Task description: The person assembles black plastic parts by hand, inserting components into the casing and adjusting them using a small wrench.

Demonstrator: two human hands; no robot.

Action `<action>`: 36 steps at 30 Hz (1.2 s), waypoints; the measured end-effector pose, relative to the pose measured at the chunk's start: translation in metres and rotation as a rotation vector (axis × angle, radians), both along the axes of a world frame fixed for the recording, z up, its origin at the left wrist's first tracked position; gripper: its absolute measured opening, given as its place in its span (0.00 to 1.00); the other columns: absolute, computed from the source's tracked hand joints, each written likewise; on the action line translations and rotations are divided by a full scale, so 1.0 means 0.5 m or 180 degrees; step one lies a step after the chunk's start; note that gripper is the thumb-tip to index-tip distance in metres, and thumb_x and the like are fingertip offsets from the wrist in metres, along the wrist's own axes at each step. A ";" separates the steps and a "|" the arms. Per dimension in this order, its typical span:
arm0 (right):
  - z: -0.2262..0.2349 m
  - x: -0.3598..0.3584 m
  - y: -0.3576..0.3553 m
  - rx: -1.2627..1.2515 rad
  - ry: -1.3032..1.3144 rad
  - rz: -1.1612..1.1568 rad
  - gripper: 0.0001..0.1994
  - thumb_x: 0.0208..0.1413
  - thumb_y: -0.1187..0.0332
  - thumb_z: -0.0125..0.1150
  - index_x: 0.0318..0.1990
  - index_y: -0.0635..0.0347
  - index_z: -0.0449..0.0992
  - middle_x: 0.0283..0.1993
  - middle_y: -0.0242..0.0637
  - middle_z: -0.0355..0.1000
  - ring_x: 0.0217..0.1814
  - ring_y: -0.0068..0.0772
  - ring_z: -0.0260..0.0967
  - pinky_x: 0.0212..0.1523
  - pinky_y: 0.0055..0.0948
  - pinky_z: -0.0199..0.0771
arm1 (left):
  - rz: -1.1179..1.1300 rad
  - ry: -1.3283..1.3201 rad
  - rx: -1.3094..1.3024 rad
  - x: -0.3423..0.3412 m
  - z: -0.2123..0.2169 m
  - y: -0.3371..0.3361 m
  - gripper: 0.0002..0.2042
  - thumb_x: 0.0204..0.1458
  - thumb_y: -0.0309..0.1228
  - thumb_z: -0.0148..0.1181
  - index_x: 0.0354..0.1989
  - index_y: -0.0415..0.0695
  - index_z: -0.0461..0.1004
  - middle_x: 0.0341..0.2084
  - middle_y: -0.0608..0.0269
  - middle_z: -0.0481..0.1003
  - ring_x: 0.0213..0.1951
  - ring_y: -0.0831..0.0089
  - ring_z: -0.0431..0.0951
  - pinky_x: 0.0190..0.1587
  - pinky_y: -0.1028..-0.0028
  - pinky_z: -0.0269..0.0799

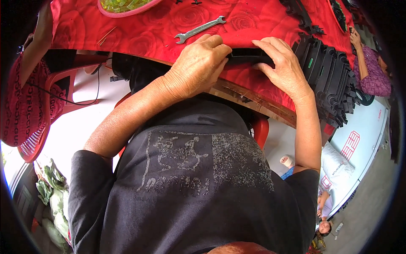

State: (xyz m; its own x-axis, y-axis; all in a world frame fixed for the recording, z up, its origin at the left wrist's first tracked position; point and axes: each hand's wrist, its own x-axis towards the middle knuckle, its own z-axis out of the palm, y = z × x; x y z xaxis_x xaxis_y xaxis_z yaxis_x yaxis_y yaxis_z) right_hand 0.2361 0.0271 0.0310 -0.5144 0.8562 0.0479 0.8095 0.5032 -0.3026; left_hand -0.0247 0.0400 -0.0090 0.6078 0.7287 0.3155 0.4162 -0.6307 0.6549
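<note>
A long black plastic strip (245,56) lies level at the near edge of the red-covered table. My left hand (201,63) is closed round its left end, with fingers bent and pressed together. On the other side, my right hand (285,70) curves about the strip's right end, the thumb along the near side and the fingers over the far side. Its palm hides that end. Just beyond my left hand lies a silver open-end wrench (200,29). Stacked beside my right hand are several similar black plastic strips (325,76), one showing a small green piece.
A pink-rimmed basin (127,13) of yellow-green pieces stands at the far left of the red tablecloth (144,36). Red plastic chairs (63,80) are on the left, near another person's arm (36,51). A person in purple (374,72) sits at the right.
</note>
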 end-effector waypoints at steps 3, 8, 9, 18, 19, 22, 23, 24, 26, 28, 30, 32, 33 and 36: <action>-0.008 -0.005 -0.004 -0.0218 0.0056 -0.0085 0.23 0.42 0.71 0.74 0.48 0.63 0.75 0.44 0.44 0.73 0.48 0.49 0.74 0.48 0.42 0.76 | -0.0066 -0.0203 0.0017 -0.013 -0.004 0.010 0.10 0.52 0.22 0.63 0.43 0.38 0.78 0.37 0.53 0.75 0.42 0.53 0.78 0.42 0.59 0.76; 0.020 -0.055 -0.022 -0.0584 0.0208 -0.0364 0.20 0.45 0.69 0.74 0.46 0.63 0.75 0.41 0.45 0.75 0.45 0.51 0.76 0.48 0.42 0.76 | 0.0071 -0.0436 -0.0145 -0.037 -0.008 0.013 0.13 0.52 0.18 0.61 0.46 0.42 0.79 0.41 0.54 0.74 0.43 0.54 0.78 0.44 0.63 0.77; 0.022 -0.063 -0.025 -0.0897 0.0544 -0.0457 0.20 0.47 0.68 0.74 0.47 0.63 0.75 0.43 0.46 0.76 0.47 0.50 0.76 0.50 0.40 0.76 | 0.0072 -0.0434 -0.0144 -0.041 -0.009 0.013 0.13 0.52 0.18 0.61 0.46 0.42 0.79 0.41 0.54 0.74 0.43 0.54 0.78 0.44 0.63 0.77; 0.008 -0.074 -0.039 -0.2618 0.1763 -0.1153 0.16 0.62 0.70 0.56 0.53 0.70 0.76 0.43 0.44 0.77 0.44 0.29 0.76 0.48 0.30 0.75 | -0.0162 -0.0502 0.0010 -0.052 0.001 0.022 0.15 0.50 0.15 0.60 0.46 0.43 0.78 0.44 0.56 0.73 0.45 0.57 0.79 0.45 0.65 0.78; 0.004 -0.082 -0.045 -0.2443 0.1727 -0.1106 0.15 0.63 0.69 0.55 0.52 0.70 0.76 0.38 0.43 0.76 0.40 0.27 0.76 0.43 0.29 0.75 | -0.0164 -0.0500 0.0016 -0.052 0.001 0.022 0.15 0.50 0.15 0.60 0.46 0.43 0.78 0.45 0.56 0.73 0.46 0.57 0.79 0.45 0.65 0.78; 0.008 -0.098 -0.052 -0.2407 0.1718 -0.1297 0.14 0.63 0.68 0.54 0.49 0.71 0.75 0.33 0.40 0.76 0.36 0.29 0.77 0.41 0.29 0.75 | -0.0185 -0.0488 0.0036 -0.052 0.001 0.021 0.15 0.50 0.16 0.60 0.46 0.43 0.78 0.45 0.57 0.74 0.46 0.57 0.78 0.46 0.65 0.78; 0.005 -0.098 -0.053 -0.2406 0.1722 -0.1302 0.14 0.63 0.68 0.54 0.49 0.71 0.75 0.33 0.40 0.76 0.36 0.29 0.77 0.41 0.29 0.75 | -0.0199 -0.0481 0.0053 -0.052 0.001 0.020 0.15 0.50 0.16 0.60 0.46 0.43 0.78 0.45 0.56 0.74 0.47 0.57 0.78 0.46 0.64 0.77; -0.001 -0.098 -0.055 -0.2368 0.1726 -0.1328 0.13 0.63 0.68 0.54 0.47 0.71 0.75 0.31 0.39 0.76 0.34 0.28 0.76 0.39 0.29 0.76 | -0.0203 -0.0480 0.0053 -0.051 0.003 0.020 0.15 0.50 0.16 0.60 0.46 0.43 0.78 0.45 0.56 0.74 0.47 0.57 0.78 0.46 0.64 0.77; -0.003 -0.100 -0.057 -0.2326 0.1731 -0.1356 0.13 0.64 0.68 0.54 0.45 0.71 0.74 0.29 0.38 0.76 0.32 0.28 0.76 0.36 0.28 0.77 | -0.0222 -0.0528 0.0074 -0.048 0.008 0.018 0.15 0.49 0.16 0.60 0.46 0.43 0.78 0.45 0.56 0.73 0.47 0.56 0.78 0.46 0.64 0.77; -0.003 -0.106 -0.060 -0.2631 0.1910 -0.1566 0.12 0.64 0.67 0.54 0.44 0.70 0.75 0.28 0.37 0.76 0.30 0.24 0.76 0.32 0.27 0.77 | -0.0227 -0.0527 0.0084 -0.045 0.011 0.019 0.15 0.49 0.16 0.60 0.46 0.43 0.78 0.44 0.56 0.73 0.46 0.56 0.78 0.46 0.64 0.77; 0.009 -0.116 -0.063 -0.2779 0.1952 -0.1683 0.12 0.65 0.67 0.53 0.43 0.70 0.75 0.28 0.36 0.76 0.30 0.23 0.76 0.30 0.26 0.77 | -0.0229 -0.0525 0.0094 -0.044 0.015 0.017 0.15 0.49 0.16 0.60 0.46 0.43 0.78 0.44 0.56 0.73 0.46 0.56 0.78 0.46 0.64 0.77; 0.012 -0.120 -0.061 -0.2932 0.1992 -0.1796 0.12 0.65 0.67 0.53 0.43 0.69 0.76 0.29 0.36 0.76 0.29 0.21 0.76 0.29 0.25 0.77 | -0.0237 -0.0530 0.0051 -0.044 0.020 0.014 0.15 0.49 0.16 0.60 0.46 0.43 0.78 0.44 0.56 0.73 0.46 0.56 0.78 0.45 0.64 0.77; 0.012 -0.121 -0.060 -0.3050 0.2009 -0.1801 0.11 0.65 0.67 0.52 0.45 0.68 0.75 0.30 0.33 0.75 0.30 0.19 0.74 0.30 0.23 0.75 | -0.0236 -0.0529 0.0055 -0.043 0.022 0.013 0.15 0.49 0.16 0.60 0.46 0.43 0.78 0.44 0.56 0.73 0.46 0.56 0.78 0.45 0.64 0.77; 0.010 -0.123 -0.063 -0.3211 0.2190 -0.1819 0.10 0.66 0.68 0.51 0.46 0.66 0.74 0.30 0.31 0.73 0.30 0.18 0.72 0.31 0.21 0.73 | -0.0229 -0.0509 0.0059 -0.040 0.025 0.015 0.15 0.49 0.16 0.60 0.46 0.43 0.78 0.44 0.57 0.74 0.45 0.56 0.78 0.45 0.64 0.77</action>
State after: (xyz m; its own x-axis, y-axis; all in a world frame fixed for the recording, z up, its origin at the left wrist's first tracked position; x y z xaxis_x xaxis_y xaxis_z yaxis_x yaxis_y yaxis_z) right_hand 0.1745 -0.0044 0.0361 -0.2030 0.7553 -0.6231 0.3648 -0.5322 -0.7640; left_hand -0.0446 0.0474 0.0035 0.5992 0.6782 0.4254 0.2609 -0.6678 0.6972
